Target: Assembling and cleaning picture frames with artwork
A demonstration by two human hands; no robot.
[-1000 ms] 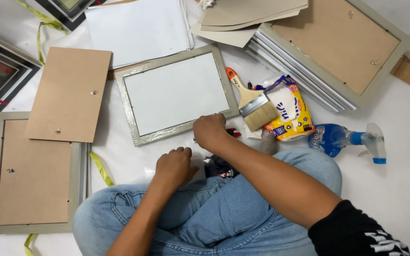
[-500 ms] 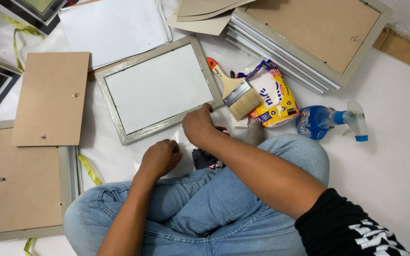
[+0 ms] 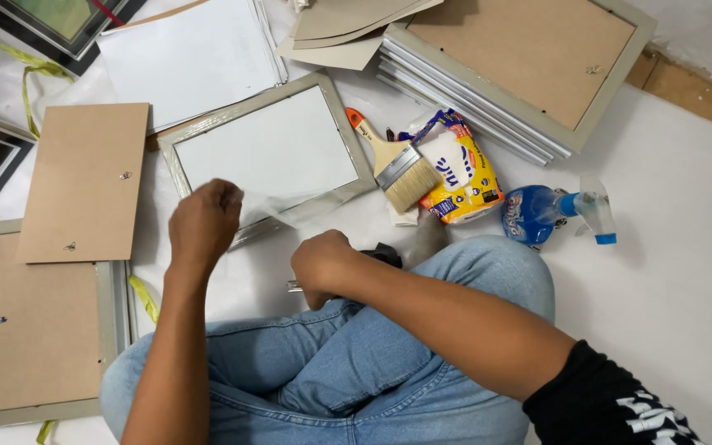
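Head view, looking down at crossed legs in blue jeans. I see the two hands apart. The left hand is raised and closed on a thin clear film, which stretches from its fingers over the near edge of the grey picture frame. That frame lies flat, white face up, just beyond both hands. The right hand is curled shut over a small dark tool at the knee; I cannot tell what kind of tool it is, only that a thin metal end shows to the left of the fist. Beyond the right hand lie a paintbrush with an orange handle and a yellow packet, touching; farther to its right lies a blue spray bottle. Left of the left hand rests a brown backing board, overlapping a second frame laid face down.
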